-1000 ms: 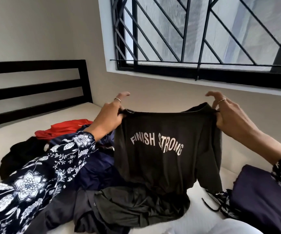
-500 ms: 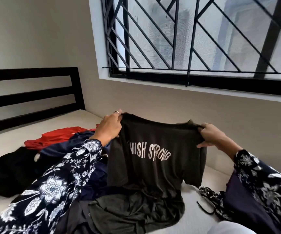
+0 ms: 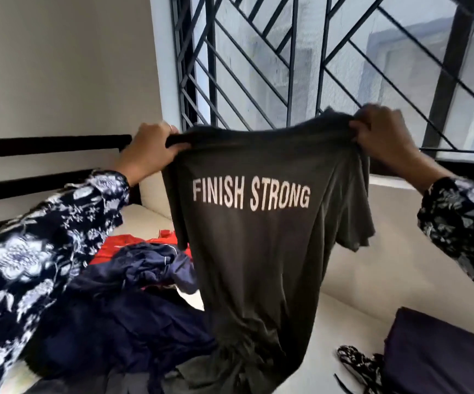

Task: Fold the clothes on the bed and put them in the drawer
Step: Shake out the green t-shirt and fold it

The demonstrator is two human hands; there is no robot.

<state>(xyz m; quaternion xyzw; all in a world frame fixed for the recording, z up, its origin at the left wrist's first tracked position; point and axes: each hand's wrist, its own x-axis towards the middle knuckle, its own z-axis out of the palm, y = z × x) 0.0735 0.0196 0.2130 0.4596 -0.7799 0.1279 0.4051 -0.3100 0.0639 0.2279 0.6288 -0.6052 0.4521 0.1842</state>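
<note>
You've got your left hand (image 3: 152,150) and right hand (image 3: 381,137) each clenched on a shoulder of the dark tee (image 3: 258,251) hanging below the grip, unfolded, clothes pile (image 3: 133,302) beneath untouched, drawer unseen.

We lose the dark T-shirt (image 3: 258,251)'s hem behind its own bunched folds. The folded purple garment (image 3: 443,356) runs off our right edge, and the red cloth (image 3: 122,245) hides under the navy pile (image 3: 133,302).
</note>
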